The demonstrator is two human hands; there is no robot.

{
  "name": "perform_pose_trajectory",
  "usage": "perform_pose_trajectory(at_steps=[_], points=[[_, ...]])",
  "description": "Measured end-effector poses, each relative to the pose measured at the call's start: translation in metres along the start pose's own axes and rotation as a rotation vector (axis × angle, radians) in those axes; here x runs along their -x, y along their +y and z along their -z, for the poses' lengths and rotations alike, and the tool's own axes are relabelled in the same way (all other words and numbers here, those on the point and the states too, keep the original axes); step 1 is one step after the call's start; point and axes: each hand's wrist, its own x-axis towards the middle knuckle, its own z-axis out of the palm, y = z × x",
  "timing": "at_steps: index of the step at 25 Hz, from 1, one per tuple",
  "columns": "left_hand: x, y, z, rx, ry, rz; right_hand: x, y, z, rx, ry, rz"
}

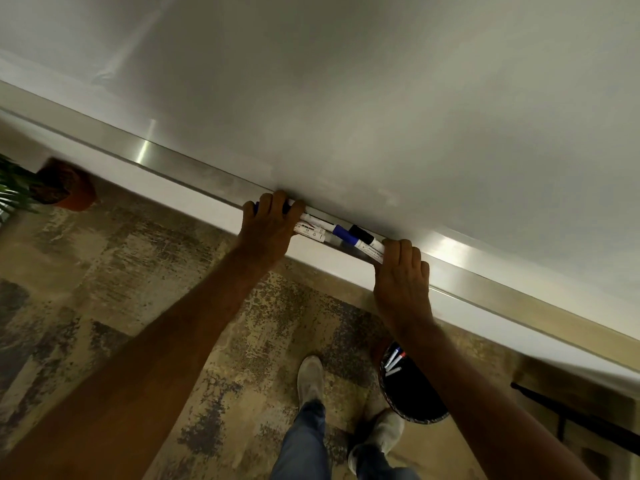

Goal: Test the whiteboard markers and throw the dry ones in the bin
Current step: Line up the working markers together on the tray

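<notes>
Capped markers (341, 233) on tray ledge (194, 173) — others binned (415, 393).

Light: dim and warm, we find.
Glare: streaks on the metal tray (145, 154).
Blur: soft towards nine o'clock.
Distortion: our wide-angle tilt.

Small printed marks are showing on the white barrel of a whiteboard marker (311, 232) lying in the whiteboard's tray (194, 174): what looks like a CE sign and a small triangular symbol, with lines of print beside them too fine to read. Another marker, the black-capped marker (367, 242), is carrying a line of dark print along its barrel, and that is also blurring past reading.
</notes>
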Motion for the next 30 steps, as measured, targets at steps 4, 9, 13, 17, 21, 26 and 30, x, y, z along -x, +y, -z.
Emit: perform_pose_trajectory(at_steps=[4,9,13,17,21,26,30], points=[[-0.003,0.001,0.002,-0.037,0.004,-0.033,0.003,0.007,0.008,-0.029,0.004,-0.024],[-0.012,0.003,0.017,0.090,-0.150,-0.008,0.007,0.021,0.015,-0.072,-0.024,-0.072],[-0.011,0.007,0.035,0.177,-0.247,-0.020,0.010,0.036,0.029,-0.224,-0.077,-0.032],[0.007,0.046,0.052,0.270,-0.091,-0.020,0.020,0.060,0.050,-0.226,-0.035,-0.045],[0.013,0.104,0.060,0.277,0.007,-0.076,0.036,0.103,0.068,-0.093,0.016,-0.051],[0.007,0.183,0.051,0.243,0.096,-0.134,0.074,0.170,0.090,0.116,-0.034,-0.120],[0.005,0.238,0.042,0.282,0.091,-0.148,0.098,0.213,0.097,0.264,-0.144,-0.186]])
